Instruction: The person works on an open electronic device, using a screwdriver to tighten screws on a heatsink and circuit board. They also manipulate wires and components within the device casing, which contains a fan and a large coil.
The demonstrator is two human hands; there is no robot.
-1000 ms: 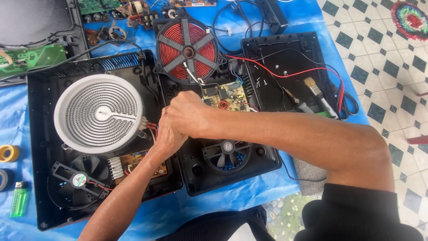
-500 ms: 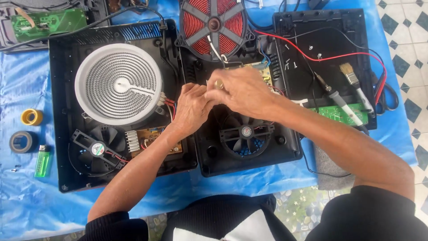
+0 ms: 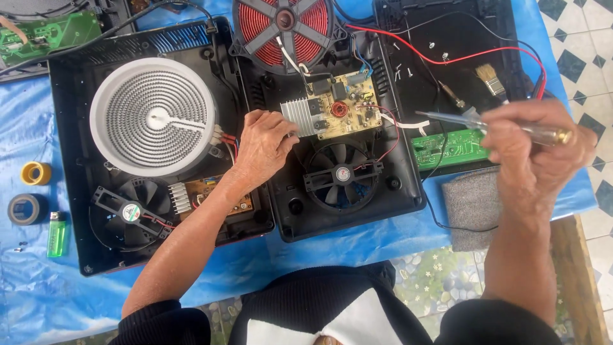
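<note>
Screwdriver pinched in closed right hand, up over green board. Thin, stiff, light; best held by clear handle. Left hand half curled, holding nothing, fingertips resting beside ribbed metal block on yellow board. Board likely fragile; edges only.

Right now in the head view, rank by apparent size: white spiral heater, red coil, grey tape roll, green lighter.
1. White spiral heater, largest.
2. Red coil, smaller, though the top edge crops it.
3-4. Grey tape roll and green lighter: look about alike, so unranked.
</note>
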